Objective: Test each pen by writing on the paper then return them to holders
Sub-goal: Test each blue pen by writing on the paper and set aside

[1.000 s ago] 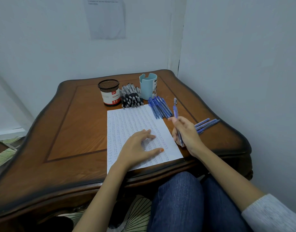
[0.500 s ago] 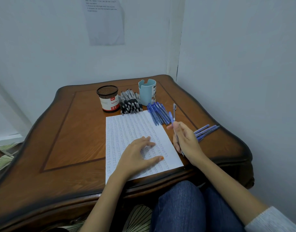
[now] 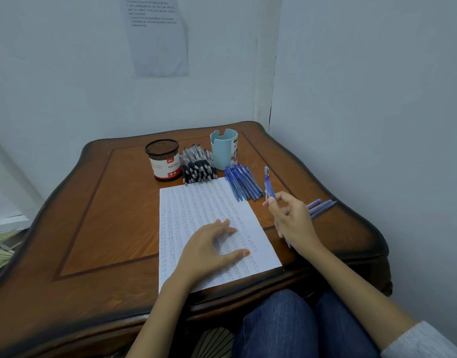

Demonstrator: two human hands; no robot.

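Little has moved over the last second: the left grip (image 3: 209, 249) stays spread flat on the paper (image 3: 196, 202), and the right grip (image 3: 292, 220) has only reshuffled its fingers along the pen (image 3: 270, 188), which now stands a bit steeper. The flat palm is there, I judge, to pin the sheet so it does not slide under a writing stroke. The right grip holds the blue pen just off the sheet's right edge, above the table (image 3: 93, 215), forefinger stretched up the barrel and the other fingers loosely curled. The clip end points toward the far side and the other end pokes out below the heel of the hand, which looks like a settling into a writing hold, not writing itself. The paper is already covered in rows of marks. Black pens (image 3: 197, 167) lie bunched between the mesh holder (image 3: 162, 158) and the blue holder (image 3: 223, 148), and blue pens (image 3: 241, 184) lie fanned in front of the blue one, each colour beside its likely home. Three more blue pens (image 3: 321, 206) lie apart at the right (whether these are tested or waiting I cannot tell). Both holders appear empty from this angle, so the return step seems mostly ahead.
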